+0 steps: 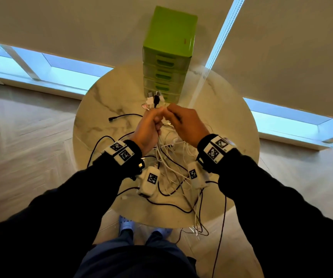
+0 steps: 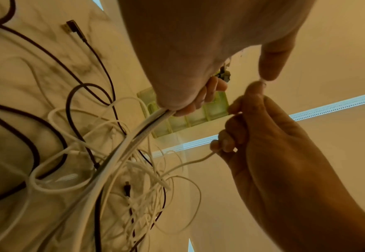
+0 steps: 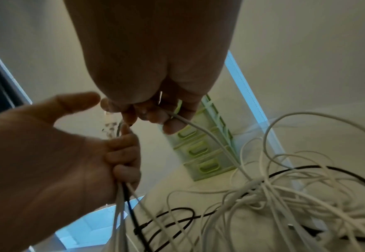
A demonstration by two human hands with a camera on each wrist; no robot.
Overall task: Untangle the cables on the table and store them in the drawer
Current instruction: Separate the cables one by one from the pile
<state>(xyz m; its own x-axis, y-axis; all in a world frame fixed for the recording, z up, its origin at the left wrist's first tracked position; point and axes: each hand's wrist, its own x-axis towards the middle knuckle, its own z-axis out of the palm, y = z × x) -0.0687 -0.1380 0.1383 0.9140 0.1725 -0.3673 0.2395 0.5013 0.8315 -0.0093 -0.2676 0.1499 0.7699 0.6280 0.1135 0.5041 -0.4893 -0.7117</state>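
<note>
A tangle of white and black cables [image 1: 173, 169] lies on the round marble table [image 1: 105, 101]. My left hand [image 1: 157, 121] grips a bundle of several cables [image 2: 134, 136] in its fist, and their plugs [image 1: 154, 99] stick up above it. Right beside it, my right hand [image 1: 171, 115] pinches one thin white cable [image 3: 209, 136] that runs down into the tangle. Both hands hover above the table in front of the green drawer unit [image 1: 167, 57]. Its drawers look closed.
A loose black cable end [image 1: 111, 118] lies on the table to the left. Some cables hang over the table's near edge [image 1: 197, 227] towards the floor. The drawer unit stands at the table's far edge, with blinds and windows behind.
</note>
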